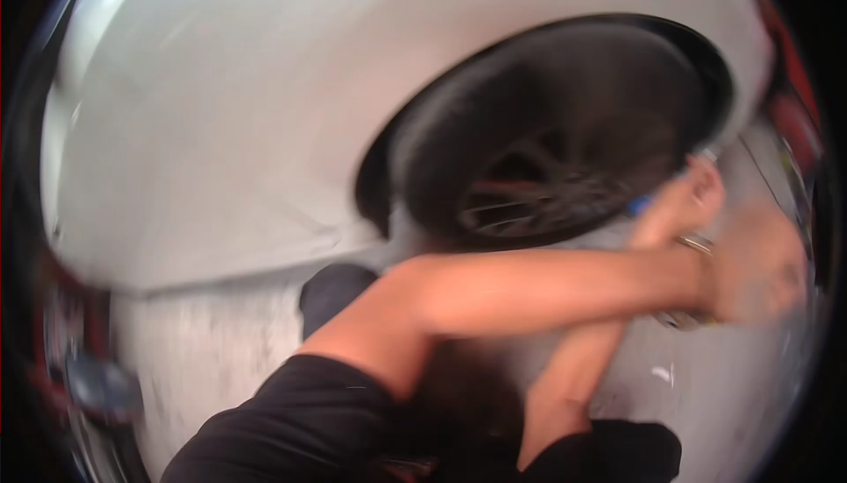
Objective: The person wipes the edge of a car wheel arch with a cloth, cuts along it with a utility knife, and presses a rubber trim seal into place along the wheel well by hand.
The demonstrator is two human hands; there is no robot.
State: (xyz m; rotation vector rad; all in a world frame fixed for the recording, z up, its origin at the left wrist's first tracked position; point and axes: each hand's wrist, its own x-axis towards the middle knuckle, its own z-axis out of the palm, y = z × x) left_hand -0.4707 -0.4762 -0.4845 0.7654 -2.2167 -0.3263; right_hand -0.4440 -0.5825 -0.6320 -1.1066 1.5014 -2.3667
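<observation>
A dark car wheel (529,157) with a many-spoked rim sits in the arch of a white car body (247,121). My left arm reaches across to the right, over my right forearm, and my left hand (759,267) is smeared by motion, so its fingers cannot be made out. A metallic band (697,243) is around that wrist. Beside the lower right of the tyre, my right hand (697,196) looks closed, with its fingers curled. Next to it shows a small blue piece (640,206); whether the hand holds it is unclear.
Pale, stained floor (212,342) runs below the car. A small white scrap or mark (663,375) shows on the floor at right. Blurred red objects (794,68) stand at the right edge, and a dark bluish rounded object (104,386) is at lower left.
</observation>
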